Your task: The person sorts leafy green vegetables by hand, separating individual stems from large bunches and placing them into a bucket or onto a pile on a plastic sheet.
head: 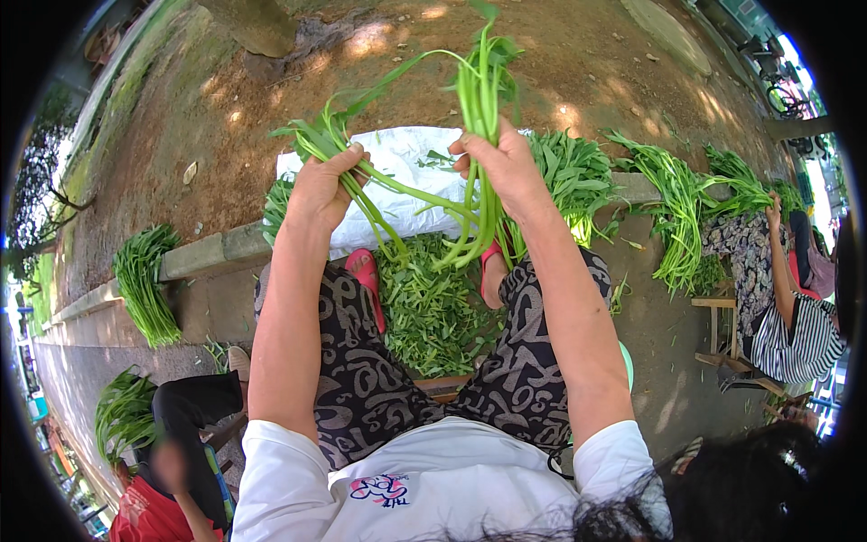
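Observation:
My left hand [328, 183] pinches a few green leafy stems [374, 177], their leaves pointing away from me and the stalks hanging down. A larger bundle of pale green stems [479, 101] is gripped upright in my right hand [498, 159], with its cut ends bent down and to the left. One long stem spans the space between both hands. Below them, a heap of loose leaves and cut pieces [433, 311] lies on the ground between my feet. Behind the hands a white woven plastic sheet [420, 159] is spread, with a few leaf scraps on it.
Leafy bundles [572, 169] lie right of the sheet, and another bundle [145, 284] rests over the concrete curb [217, 251] at left. A seated person [792, 339] at right and one in red [159, 508] at lower left are beside greens. A tree trunk [254, 24] stands beyond.

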`<state>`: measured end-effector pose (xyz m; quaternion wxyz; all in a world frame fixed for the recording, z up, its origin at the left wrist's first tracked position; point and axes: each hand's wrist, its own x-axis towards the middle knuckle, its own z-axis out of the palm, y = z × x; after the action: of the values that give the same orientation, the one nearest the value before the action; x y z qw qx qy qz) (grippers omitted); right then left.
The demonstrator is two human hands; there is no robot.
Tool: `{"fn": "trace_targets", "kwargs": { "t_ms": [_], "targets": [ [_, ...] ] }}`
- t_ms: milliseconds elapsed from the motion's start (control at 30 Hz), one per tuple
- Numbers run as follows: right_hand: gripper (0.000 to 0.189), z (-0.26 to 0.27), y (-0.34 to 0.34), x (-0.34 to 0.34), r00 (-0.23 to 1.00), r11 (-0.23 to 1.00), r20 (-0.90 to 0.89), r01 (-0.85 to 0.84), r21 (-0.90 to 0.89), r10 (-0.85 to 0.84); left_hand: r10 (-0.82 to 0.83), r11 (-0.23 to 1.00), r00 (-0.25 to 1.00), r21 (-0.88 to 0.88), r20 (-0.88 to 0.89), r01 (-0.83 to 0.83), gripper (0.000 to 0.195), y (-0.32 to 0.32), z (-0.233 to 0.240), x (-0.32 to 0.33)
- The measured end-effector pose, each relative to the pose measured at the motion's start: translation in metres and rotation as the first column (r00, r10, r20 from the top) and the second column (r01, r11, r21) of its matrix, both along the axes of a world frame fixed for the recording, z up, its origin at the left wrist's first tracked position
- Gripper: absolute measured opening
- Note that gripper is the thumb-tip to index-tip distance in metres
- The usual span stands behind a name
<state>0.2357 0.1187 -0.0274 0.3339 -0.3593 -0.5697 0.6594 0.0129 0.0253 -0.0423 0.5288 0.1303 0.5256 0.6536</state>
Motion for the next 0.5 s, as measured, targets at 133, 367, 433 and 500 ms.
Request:
{"fn": "trace_targets", "kwargs": {
  "t_ms": [133,367,433,500],
  "targets": [
    [0.035,-0.004,-0.011,-0.006,0.933,0.932,0.125,-0.349,0.1,0.337,-0.052,0.999,0.999,-0.005,0.001,0.052,0.027,0.002,0.001,0.006],
    [0.031,-0.006,-0.021,-0.013,0.852,0.861,0.141,-0.508,-0.006,0.504,-0.12,0.992,0.993,0.023,-0.019,0.121,0.022,0.002,0.01,0.016],
    [0.023,-0.003,-0.024,-0.014,0.891,0.895,0.079,-0.446,-0.015,0.446,-0.124,0.992,0.992,0.016,-0.02,0.124,0.022,0.002,0.014,0.019],
    [0.025,0.0,-0.023,-0.013,0.878,0.882,0.081,-0.472,-0.018,0.472,-0.148,0.989,0.989,0.019,-0.017,0.149,0.023,0.001,0.015,0.018]
  ]
}}
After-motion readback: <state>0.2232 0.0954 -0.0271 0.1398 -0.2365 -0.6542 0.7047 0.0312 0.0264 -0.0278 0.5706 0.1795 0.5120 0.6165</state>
